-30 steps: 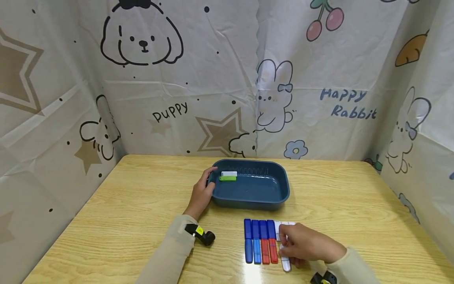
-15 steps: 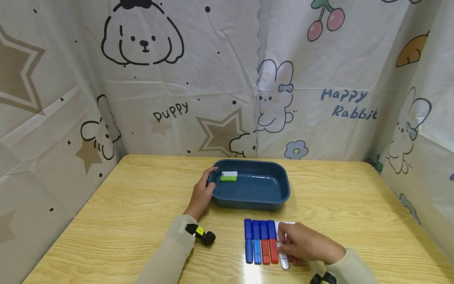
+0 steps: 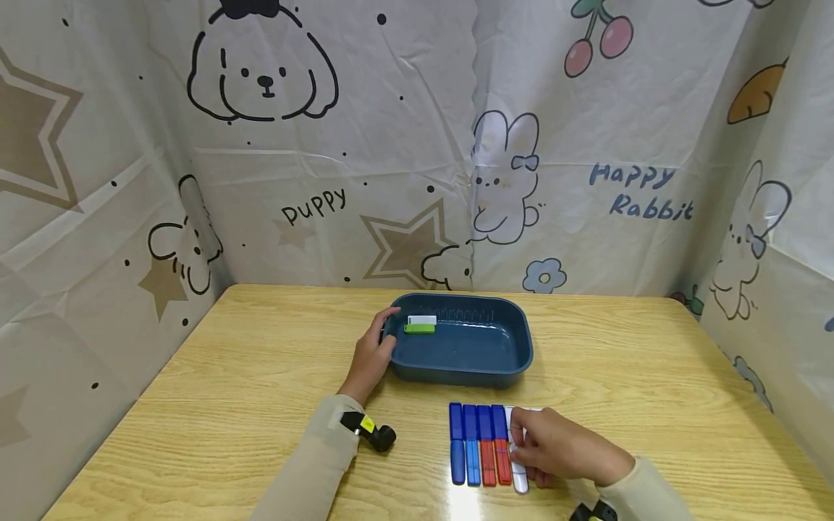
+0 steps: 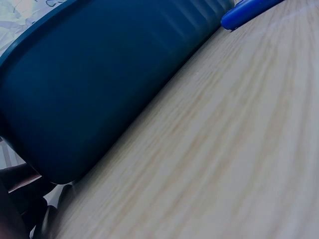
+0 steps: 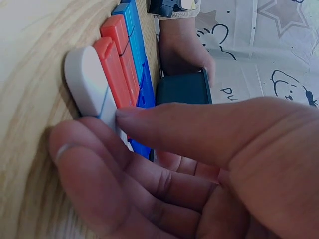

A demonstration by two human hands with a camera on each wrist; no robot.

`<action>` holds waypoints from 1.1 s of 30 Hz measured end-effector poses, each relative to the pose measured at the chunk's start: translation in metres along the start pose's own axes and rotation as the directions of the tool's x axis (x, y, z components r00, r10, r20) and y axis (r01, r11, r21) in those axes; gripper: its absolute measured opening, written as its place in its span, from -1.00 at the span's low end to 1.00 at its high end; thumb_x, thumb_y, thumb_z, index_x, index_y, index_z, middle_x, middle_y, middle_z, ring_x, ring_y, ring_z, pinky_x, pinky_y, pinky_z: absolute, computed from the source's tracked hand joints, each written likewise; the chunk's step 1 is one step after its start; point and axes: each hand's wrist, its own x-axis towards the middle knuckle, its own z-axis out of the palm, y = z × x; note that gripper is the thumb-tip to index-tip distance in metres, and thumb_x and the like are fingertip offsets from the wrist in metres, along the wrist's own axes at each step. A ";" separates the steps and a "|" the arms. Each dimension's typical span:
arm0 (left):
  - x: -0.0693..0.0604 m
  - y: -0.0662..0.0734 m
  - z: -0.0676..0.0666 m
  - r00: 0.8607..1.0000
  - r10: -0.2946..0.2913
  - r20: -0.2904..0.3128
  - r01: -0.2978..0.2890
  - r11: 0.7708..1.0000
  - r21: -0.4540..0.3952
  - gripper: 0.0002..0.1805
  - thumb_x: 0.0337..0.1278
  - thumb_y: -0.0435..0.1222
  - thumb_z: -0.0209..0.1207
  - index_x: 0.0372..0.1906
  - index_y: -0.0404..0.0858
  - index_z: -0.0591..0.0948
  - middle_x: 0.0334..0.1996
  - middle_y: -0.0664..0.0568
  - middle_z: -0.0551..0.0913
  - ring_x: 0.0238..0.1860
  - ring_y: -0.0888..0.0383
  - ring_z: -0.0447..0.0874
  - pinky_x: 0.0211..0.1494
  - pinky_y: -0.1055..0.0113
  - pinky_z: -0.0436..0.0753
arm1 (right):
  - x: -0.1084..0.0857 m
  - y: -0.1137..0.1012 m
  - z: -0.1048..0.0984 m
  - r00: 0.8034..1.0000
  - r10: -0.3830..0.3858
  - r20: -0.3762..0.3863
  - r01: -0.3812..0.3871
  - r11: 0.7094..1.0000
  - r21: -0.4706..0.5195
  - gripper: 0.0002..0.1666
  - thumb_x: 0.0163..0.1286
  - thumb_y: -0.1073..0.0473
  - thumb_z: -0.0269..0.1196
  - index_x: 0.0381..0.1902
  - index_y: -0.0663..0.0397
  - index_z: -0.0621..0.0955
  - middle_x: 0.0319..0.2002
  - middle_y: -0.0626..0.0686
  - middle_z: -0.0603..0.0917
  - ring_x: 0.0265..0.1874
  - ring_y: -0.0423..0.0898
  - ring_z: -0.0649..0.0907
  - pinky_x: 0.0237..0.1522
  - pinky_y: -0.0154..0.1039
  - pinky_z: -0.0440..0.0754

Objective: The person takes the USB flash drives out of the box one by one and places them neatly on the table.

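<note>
My right hand (image 3: 560,445) pinches a white plastic stick (image 5: 87,82) with a rounded end and a thin blue seam, between thumb and fingers. This stick lies on the table against a red stick (image 3: 502,463). Its kind is unclear. Beside it the row continues with another red stick (image 3: 488,464), a light blue one (image 3: 472,464) and a blue one (image 3: 457,463). Several dark blue sticks (image 3: 470,421) form the row behind. My left hand (image 3: 370,354) grips the left end of a dark blue plastic bin (image 3: 456,376), with fingers over its rim.
Inside the bin, a white stick (image 3: 422,320) and a green stick (image 3: 419,328) lie side by side at the left. More white sticks in the back row are partly hidden by my right hand. A printed curtain (image 3: 391,145) hangs around the wooden table (image 3: 228,405).
My right hand has slid the white stick slightly left and away from me, up against the red one. My left hand and the bin have not moved.
</note>
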 end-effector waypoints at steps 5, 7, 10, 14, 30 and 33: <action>0.000 -0.001 -0.002 1.000 0.005 0.001 -0.005 1.000 -0.002 -0.45 0.26 -0.38 -0.09 0.33 0.08 0.38 0.37 0.05 0.32 0.36 0.09 0.26 0.33 -0.02 0.28 | 0.001 -0.002 -0.001 1.000 -0.001 0.000 0.001 1.000 -0.008 -0.82 0.32 0.31 0.22 -0.39 0.07 0.41 -0.75 -0.05 0.58 -0.80 -0.15 0.58 -0.72 -0.32 0.52; 0.000 -0.001 -0.002 1.000 0.011 0.000 -0.011 1.000 0.000 -0.45 0.26 -0.38 -0.09 0.33 0.08 0.38 0.37 0.05 0.33 0.29 0.07 0.32 0.27 0.03 0.32 | 0.001 -0.004 -0.002 1.000 0.004 -0.003 -0.004 1.000 -0.022 -0.83 0.33 0.28 0.22 -0.38 0.07 0.42 -0.74 -0.06 0.59 -0.79 -0.14 0.58 -0.71 -0.31 0.52; 0.001 -0.001 -0.003 1.000 0.012 -0.004 -0.012 1.000 0.002 -0.45 0.26 -0.38 -0.09 0.32 0.09 0.38 0.37 0.06 0.33 0.22 0.06 0.36 0.20 0.06 0.33 | 0.001 -0.005 -0.007 1.000 0.015 -0.007 -0.015 0.999 -0.040 -0.84 0.35 0.23 0.22 -0.36 0.06 0.42 -0.71 -0.05 0.59 -0.78 -0.13 0.58 -0.70 -0.30 0.52; 0.002 0.000 -0.006 1.000 0.012 -0.010 -0.012 1.000 0.002 -0.45 0.26 -0.37 -0.09 0.32 0.09 0.38 0.37 0.05 0.33 0.30 0.08 0.31 0.30 0.01 0.30 | 0.003 -0.007 -0.021 0.998 0.003 -0.063 -0.008 0.997 -0.082 -0.82 0.37 0.16 0.21 -0.37 0.03 0.43 -0.70 -0.06 0.57 -0.78 -0.18 0.53 -0.70 -0.33 0.46; 0.000 -0.003 -0.002 1.000 0.023 -0.018 -0.023 1.000 -0.003 -0.45 0.23 -0.36 -0.08 0.31 0.09 0.40 0.35 0.02 0.37 0.27 0.04 0.36 0.27 0.00 0.33 | 0.048 -0.036 -0.052 0.897 -0.189 -0.401 0.135 0.978 -0.160 -0.85 0.37 0.06 0.23 -0.32 -0.04 0.50 -0.48 -0.09 0.55 -0.54 -0.14 0.50 -0.48 -0.28 0.50; 0.000 -0.002 0.001 0.999 0.035 -0.021 -0.035 0.999 0.003 -0.44 0.20 -0.35 -0.07 0.31 0.09 0.41 0.35 0.01 0.37 0.29 0.04 0.35 0.28 -0.02 0.33 | 0.062 -0.038 -0.053 0.882 -0.185 -0.434 0.133 0.980 -0.146 -0.88 0.36 0.07 0.24 -0.28 -0.06 0.53 -0.41 -0.10 0.59 -0.46 -0.12 0.54 -0.39 -0.24 0.54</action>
